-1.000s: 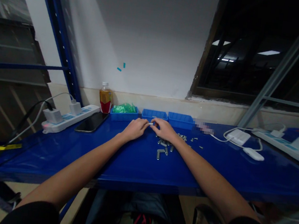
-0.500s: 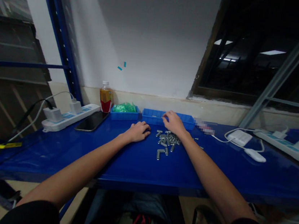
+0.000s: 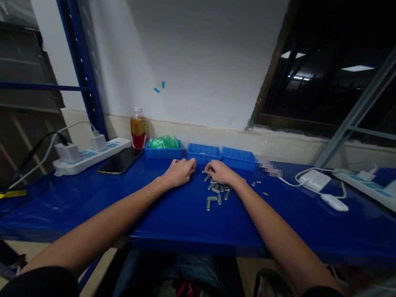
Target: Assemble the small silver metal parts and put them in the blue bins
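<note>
Metal pieces [image 3: 216,190] lie bodyward beside the right hand [image 3: 221,172], farther from the left hand [image 3: 180,171]; whether either grip holds anything cannot be told.

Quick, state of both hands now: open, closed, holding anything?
Left hand: fingers curled; can't tell whether it holds anything.
Right hand: fingers bent down at the metal parts; can't tell whether it grips one.

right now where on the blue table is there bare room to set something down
The table is bare between the phone and left hand, and between the metal parts and front edge; crowded around the right hand.
</note>
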`<state>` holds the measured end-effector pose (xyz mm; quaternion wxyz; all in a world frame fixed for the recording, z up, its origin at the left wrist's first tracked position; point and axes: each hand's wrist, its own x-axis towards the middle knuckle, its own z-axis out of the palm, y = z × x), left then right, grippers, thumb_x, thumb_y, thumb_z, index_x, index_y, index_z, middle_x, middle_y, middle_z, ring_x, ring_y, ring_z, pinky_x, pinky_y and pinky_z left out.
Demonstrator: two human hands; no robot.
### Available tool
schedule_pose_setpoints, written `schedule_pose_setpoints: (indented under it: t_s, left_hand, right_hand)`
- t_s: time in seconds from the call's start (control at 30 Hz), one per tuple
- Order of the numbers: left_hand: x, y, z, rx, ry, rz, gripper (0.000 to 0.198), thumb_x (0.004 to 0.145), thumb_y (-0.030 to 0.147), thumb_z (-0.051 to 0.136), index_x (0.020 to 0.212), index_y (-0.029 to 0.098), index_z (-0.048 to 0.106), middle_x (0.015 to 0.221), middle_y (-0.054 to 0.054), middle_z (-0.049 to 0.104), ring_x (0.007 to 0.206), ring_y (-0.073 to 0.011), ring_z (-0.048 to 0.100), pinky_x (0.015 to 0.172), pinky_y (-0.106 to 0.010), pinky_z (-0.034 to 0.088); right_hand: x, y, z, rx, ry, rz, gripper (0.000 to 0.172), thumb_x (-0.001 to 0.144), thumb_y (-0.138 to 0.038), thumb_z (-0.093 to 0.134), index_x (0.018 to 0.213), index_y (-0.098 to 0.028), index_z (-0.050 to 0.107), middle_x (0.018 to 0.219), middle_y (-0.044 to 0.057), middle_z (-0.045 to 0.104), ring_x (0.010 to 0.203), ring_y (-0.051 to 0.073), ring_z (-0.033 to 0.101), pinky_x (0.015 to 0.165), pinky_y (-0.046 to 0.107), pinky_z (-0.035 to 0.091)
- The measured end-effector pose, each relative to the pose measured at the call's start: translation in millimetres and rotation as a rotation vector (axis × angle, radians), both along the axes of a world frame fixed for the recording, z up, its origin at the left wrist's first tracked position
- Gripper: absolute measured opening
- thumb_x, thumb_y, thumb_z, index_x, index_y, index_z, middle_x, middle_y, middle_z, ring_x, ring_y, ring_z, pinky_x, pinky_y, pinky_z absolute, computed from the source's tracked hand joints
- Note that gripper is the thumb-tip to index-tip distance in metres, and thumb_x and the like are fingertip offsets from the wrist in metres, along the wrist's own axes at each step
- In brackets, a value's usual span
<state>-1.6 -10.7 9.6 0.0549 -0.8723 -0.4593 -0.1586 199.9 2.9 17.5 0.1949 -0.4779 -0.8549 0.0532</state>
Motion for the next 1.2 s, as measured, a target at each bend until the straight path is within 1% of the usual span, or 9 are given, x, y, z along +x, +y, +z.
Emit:
schedule_pose_setpoints:
  t_s: [0.17, 0.3, 0.4, 0.57, 0.7, 0.83, 0.93, 1.03, 1.2]
  left_hand:
    - [0.4, 0.5, 0.9, 0.006, -0.049, 0.026, 0.010, 0.091, 0.027, 0.042, 0.098, 0.020, 0.046, 0.098, -0.008, 0.064, 0.094, -0.0237, 0.058, 0.077, -0.034, 0.040]
    - [0.4, -2.0, 3.2, 0.031, -0.028, 0.016, 0.009, 0.090, 0.026, 0.044, 0.096, 0.022, 0.050, 0.095, -0.005, 0.065, 0.094, -0.0237, 0.058, 0.076, -0.034, 0.040]
    - [0.8, -4.9, 5.6, 0.056, 0.014, 0.016, 0.009, 0.090, 0.025, 0.043, 0.094, 0.024, 0.052, 0.095, -0.004, 0.066, 0.095, -0.0233, 0.058, 0.079, -0.035, 0.039]
    - [1.0, -3.3, 4.7, 0.054, -0.053, 0.044, 0.014, 0.091, 0.027, 0.043, 0.100, 0.023, 0.052, 0.090, -0.004, 0.068, 0.089, -0.0224, 0.062, 0.075, -0.032, 0.041]
    - [0.6, 1.8, 0.6, 0.047, -0.125, -0.028, 0.022, 0.089, 0.025, 0.046, 0.109, 0.023, 0.053, 0.097, -0.004, 0.068, 0.093, -0.0207, 0.062, 0.075, -0.029, 0.043]
    - [1.2, 3.0, -0.9, 0.055, -0.064, -0.111, 0.024, 0.089, 0.025, 0.045, 0.108, 0.023, 0.060, 0.103, -0.005, 0.068, 0.095, -0.0212, 0.061, 0.079, -0.030, 0.043]
    - [1.7, 2.8, -0.6, 0.062, -0.048, -0.099, 0.024, 0.090, 0.027, 0.045, 0.107, 0.022, 0.061, 0.101, -0.006, 0.068, 0.094, -0.0218, 0.060, 0.080, -0.031, 0.044]
    - [0.7, 4.8, 0.1, 0.069, -0.069, -0.081, 0.025, 0.092, 0.027, 0.043, 0.105, 0.021, 0.063, 0.101, -0.006, 0.069, 0.093, -0.0214, 0.060, 0.081, -0.031, 0.044]
    - [-2.9, 10.9, 1.9, 0.054, -0.159, -0.141, 0.027, 0.093, 0.028, 0.042, 0.106, 0.020, 0.064, 0.100, -0.005, 0.070, 0.091, -0.0196, 0.061, 0.081, -0.029, 0.044]
  right_hand:
    - [-7.6, -2.1, 2.7, 0.065, 0.085, 0.019, 0.011, 0.081, -0.011, 0.057, 0.085, -0.016, 0.067, 0.091, 0.008, 0.068, 0.083, 0.018, 0.059, 0.074, 0.026, 0.041]
    - [-8.5, -0.2, -2.0, 0.061, 0.190, 0.047, 0.019, 0.081, -0.009, 0.056, 0.097, -0.015, 0.063, 0.083, 0.004, 0.067, 0.073, 0.014, 0.058, 0.068, 0.024, 0.040]
    - [-7.9, 1.7, -6.6, 0.047, 0.238, 0.061, 0.019, 0.080, -0.008, 0.055, 0.096, -0.015, 0.062, 0.079, 0.001, 0.065, 0.067, 0.012, 0.055, 0.064, 0.022, 0.038]
    - [-10.6, 1.0, -6.6, 0.041, 0.264, 0.078, 0.014, 0.083, -0.010, 0.052, 0.090, -0.015, 0.062, 0.082, 0.002, 0.066, 0.069, 0.012, 0.054, 0.066, 0.022, 0.038]
    - [-13.4, -0.4, -5.3, 0.037, 0.276, 0.077, 0.013, 0.085, -0.011, 0.050, 0.090, -0.014, 0.062, 0.082, 0.004, 0.066, 0.073, 0.013, 0.057, 0.067, 0.023, 0.039]
    - [-13.6, 0.7, -6.2, 0.022, 0.315, 0.046, 0.010, 0.086, -0.013, 0.050, 0.088, -0.015, 0.060, 0.080, 0.003, 0.065, 0.073, 0.012, 0.057, 0.065, 0.022, 0.039]
    - [-13.9, 1.9, -7.0, -0.004, 0.362, 0.042, 0.010, 0.086, -0.014, 0.050, 0.085, -0.014, 0.060, 0.079, 0.003, 0.065, 0.073, 0.012, 0.058, 0.065, 0.022, 0.040]
    - [-14.7, 2.1, -6.7, -0.052, 0.417, 0.058, 0.011, 0.086, -0.016, 0.050, 0.085, -0.014, 0.061, 0.077, 0.003, 0.064, 0.071, 0.013, 0.058, 0.066, 0.023, 0.042]
    - [-15.2, 1.5, -3.8, -0.122, 0.492, 0.075, 0.013, 0.080, -0.013, 0.055, 0.092, -0.013, 0.061, 0.076, 0.002, 0.064, 0.067, 0.012, 0.057, 0.063, 0.023, 0.043]
